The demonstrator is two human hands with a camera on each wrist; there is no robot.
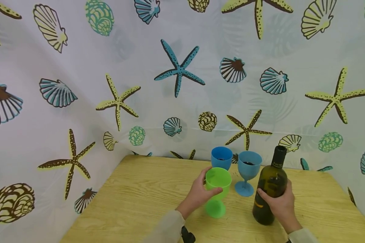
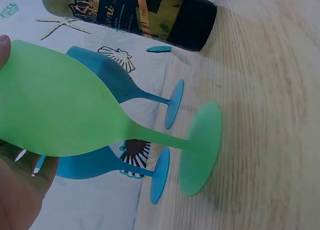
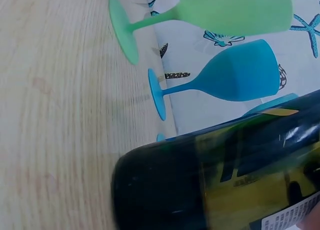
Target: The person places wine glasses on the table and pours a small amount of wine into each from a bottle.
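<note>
Gripping green goblet (image 1: 218, 182), bottle (image 1: 273, 177) — darker blue goblet (image 1: 221, 165), foot hidden, head view.

Shell-printed cloth (image 1: 140, 57) hangs behind a wooden table (image 1: 140, 192).

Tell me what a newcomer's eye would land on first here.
Probably the bright green, stemmed, plastic-looking goblet in the left hand, then the dark glass wine bottle in the right hand. Behind stand a deep-blue goblet and a light-blue goblet on the pale wooden table. White cloth printed with starfish and shells fills the background.
</note>
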